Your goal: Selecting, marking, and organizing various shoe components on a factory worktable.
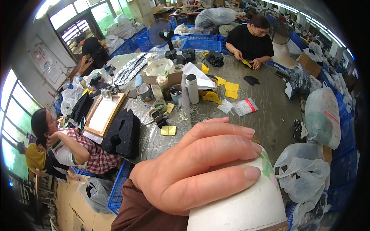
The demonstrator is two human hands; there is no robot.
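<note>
Very close to the camera, my left hand (204, 165) comes in from below in a brown sleeve (137, 208). Its back faces me and its fingers curl to the right over a white, leather-like item (239, 210). That item has a stitched lower edge and a green and pink print near its right side. Its full shape is cut off by the frame and covered by the fingers, so I cannot tell its kind. My thumb is hidden. My right hand is out of view.
A dark worktable (266, 111) holds a white bottle (191, 88), yellow pieces (231, 90), a small plastic bag (245, 106), and black stacked pieces (122, 133). One person (252, 40) works across it; another (83, 150) sits at left. Plastic bags (302, 169) stand right.
</note>
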